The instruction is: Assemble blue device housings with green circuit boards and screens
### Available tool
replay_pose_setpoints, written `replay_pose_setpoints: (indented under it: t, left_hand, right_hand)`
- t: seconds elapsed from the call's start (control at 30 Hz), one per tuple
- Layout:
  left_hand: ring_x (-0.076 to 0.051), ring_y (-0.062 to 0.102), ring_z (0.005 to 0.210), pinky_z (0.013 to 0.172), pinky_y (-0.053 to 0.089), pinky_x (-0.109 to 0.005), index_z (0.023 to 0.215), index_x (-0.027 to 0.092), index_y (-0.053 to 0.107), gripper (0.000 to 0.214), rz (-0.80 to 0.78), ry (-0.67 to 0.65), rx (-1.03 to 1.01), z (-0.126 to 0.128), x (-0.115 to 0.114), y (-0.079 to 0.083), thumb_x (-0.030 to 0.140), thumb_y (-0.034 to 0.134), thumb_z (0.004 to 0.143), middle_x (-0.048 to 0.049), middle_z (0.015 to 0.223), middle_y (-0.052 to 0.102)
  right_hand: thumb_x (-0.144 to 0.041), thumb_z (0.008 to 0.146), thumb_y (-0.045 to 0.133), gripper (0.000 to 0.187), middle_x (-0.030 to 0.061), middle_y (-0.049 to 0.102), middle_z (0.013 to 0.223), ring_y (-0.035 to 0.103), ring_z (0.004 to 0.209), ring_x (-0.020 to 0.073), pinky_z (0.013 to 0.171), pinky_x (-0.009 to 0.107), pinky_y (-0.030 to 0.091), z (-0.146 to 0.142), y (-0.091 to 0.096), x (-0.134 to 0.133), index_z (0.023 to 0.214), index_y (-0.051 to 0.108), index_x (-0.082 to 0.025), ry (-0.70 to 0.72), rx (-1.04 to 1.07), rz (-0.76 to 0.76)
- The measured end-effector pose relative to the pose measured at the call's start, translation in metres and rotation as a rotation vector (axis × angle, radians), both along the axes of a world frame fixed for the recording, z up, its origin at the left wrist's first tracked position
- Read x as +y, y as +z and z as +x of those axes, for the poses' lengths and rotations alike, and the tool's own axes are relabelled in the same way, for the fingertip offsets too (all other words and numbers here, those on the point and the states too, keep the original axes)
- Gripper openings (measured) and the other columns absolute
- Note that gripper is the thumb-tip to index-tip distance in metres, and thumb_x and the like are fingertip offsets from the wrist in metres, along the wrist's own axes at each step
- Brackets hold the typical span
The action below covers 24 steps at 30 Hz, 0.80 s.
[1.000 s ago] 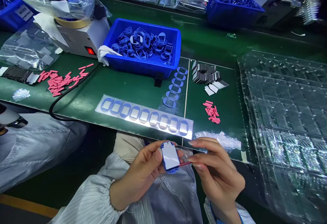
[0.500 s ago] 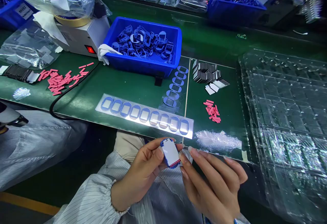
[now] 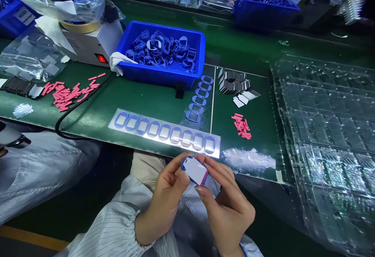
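Between my two hands, just off the bench's front edge, is a small blue plastic housing with a white rectangular panel on its face and a pink-red strip along one end. My left hand pinches its left side, thumb over the white panel's edge. My right hand closes on the strip end, with thumb below and fingers along the upper right side. The housing's underside is hidden. Right behind the hands lies a clear sheet bearing a row of blue oval rings with pale centres.
A blue bin of blue plastic frames stands behind. Black-and-white pads, pink strips and a heap of clear film lie to the right. Clear trays are stacked far right; a black cable crosses the left.
The housing has turned so its strip end points lower right. My right hand has moved left and closed on it, its fingers drawn in from being spread. The view has shifted slightly.
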<state>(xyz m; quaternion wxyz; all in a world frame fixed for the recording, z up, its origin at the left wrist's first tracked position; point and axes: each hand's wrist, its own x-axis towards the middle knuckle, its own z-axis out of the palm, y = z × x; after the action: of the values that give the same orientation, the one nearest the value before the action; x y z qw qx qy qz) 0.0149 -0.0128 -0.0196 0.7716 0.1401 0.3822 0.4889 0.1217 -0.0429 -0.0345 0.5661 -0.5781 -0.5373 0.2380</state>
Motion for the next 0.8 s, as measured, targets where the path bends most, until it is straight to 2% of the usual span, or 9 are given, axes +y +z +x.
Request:
replay_pose_setpoints:
  t: [0.2, 0.33, 0.4, 0.47, 0.53, 0.6, 0.7, 0.8]
  left_hand:
    - [-0.016, 0.069, 0.093, 0.083, 0.051, -0.020, 0.099, 0.029, 0.072, 0.031, 0.156, 0.076, -0.022, 0.006, -0.005, -0.008, 0.040, 0.074, 0.071, -0.0013, 0.099, 0.076]
    - [-0.019, 0.067, 0.102, 0.090, 0.050, -0.026, 0.101, 0.032, 0.071, 0.028, 0.213, 0.013, 0.070, 0.001, -0.004, -0.009, 0.042, 0.069, 0.076, -0.0019, 0.105, 0.075]
    - [-0.021, 0.060, 0.114, 0.098, 0.044, -0.032, 0.107, 0.033, 0.069, 0.028, 0.373, -0.019, 0.229, -0.010, 0.001, -0.007, 0.040, 0.063, 0.081, -0.0025, 0.115, 0.071]
    - [-0.024, 0.051, 0.124, 0.108, 0.034, -0.039, 0.112, 0.033, 0.068, 0.030, 0.622, -0.071, 0.443, -0.024, 0.011, -0.003, 0.034, 0.063, 0.083, -0.0035, 0.122, 0.068]
    - [-0.027, 0.053, 0.122, 0.112, 0.023, -0.046, 0.105, 0.033, 0.071, 0.029, 0.815, -0.205, 0.645, -0.036, 0.022, 0.004, 0.025, 0.070, 0.077, -0.0035, 0.118, 0.069]
    - [-0.028, 0.062, 0.111, 0.112, 0.018, -0.051, 0.095, 0.035, 0.073, 0.030, 0.888, -0.422, 0.756, -0.044, 0.033, 0.013, 0.018, 0.074, 0.072, -0.0026, 0.109, 0.073]
    - [-0.029, 0.067, 0.103, 0.110, 0.023, -0.055, 0.092, 0.034, 0.074, 0.032, 0.821, -0.666, 0.712, -0.045, 0.044, 0.023, 0.010, 0.073, 0.070, -0.0036, 0.105, 0.074]
    - [-0.031, 0.065, 0.107, 0.109, 0.026, -0.055, 0.090, 0.030, 0.074, 0.030, 0.718, -0.741, 0.646, -0.043, 0.047, 0.026, 0.007, 0.071, 0.071, -0.0082, 0.107, 0.073]
  right_hand:
    - [-0.016, 0.078, 0.070, 0.041, 0.0062, 0.070, 0.106, 0.064, 0.096, 0.0277, 0.076, 0.046, 0.051, 0.001, -0.005, 0.005, 0.117, 0.063, -0.024, 0.053, -0.067, 0.145]
    - [-0.016, 0.076, 0.070, 0.041, 0.0059, 0.071, 0.102, 0.065, 0.090, 0.0275, 0.074, 0.045, 0.048, 0.008, -0.007, 0.005, 0.116, 0.064, -0.025, 0.026, -0.163, 0.207]
    - [-0.015, 0.076, 0.070, 0.038, 0.0060, 0.072, 0.099, 0.066, 0.087, 0.0272, 0.075, 0.045, 0.046, 0.016, -0.006, 0.006, 0.113, 0.065, -0.023, 0.040, -0.226, 0.222]
    - [-0.017, 0.076, 0.070, 0.034, 0.0063, 0.073, 0.097, 0.066, 0.087, 0.0274, 0.078, 0.046, 0.044, 0.024, -0.005, 0.007, 0.109, 0.066, -0.022, 0.085, -0.296, 0.199]
    - [-0.018, 0.077, 0.070, 0.028, 0.0057, 0.074, 0.093, 0.067, 0.086, 0.0270, 0.081, 0.046, 0.043, 0.031, -0.002, 0.007, 0.105, 0.067, -0.021, 0.129, -0.363, 0.180]
    - [-0.020, 0.078, 0.069, 0.023, 0.0047, 0.074, 0.088, 0.067, 0.085, 0.0258, 0.082, 0.045, 0.042, 0.036, 0.000, 0.008, 0.101, 0.067, -0.020, 0.160, -0.410, 0.177]
    - [-0.023, 0.079, 0.067, 0.017, 0.0030, 0.074, 0.083, 0.068, 0.082, 0.0234, 0.083, 0.043, 0.041, 0.040, 0.004, 0.008, 0.096, 0.066, -0.020, 0.203, -0.462, 0.165]
    - [-0.023, 0.077, 0.069, 0.013, 0.0014, 0.073, 0.078, 0.068, 0.076, 0.0210, 0.084, 0.041, 0.040, 0.040, 0.007, 0.009, 0.089, 0.065, -0.020, 0.228, -0.505, 0.157]
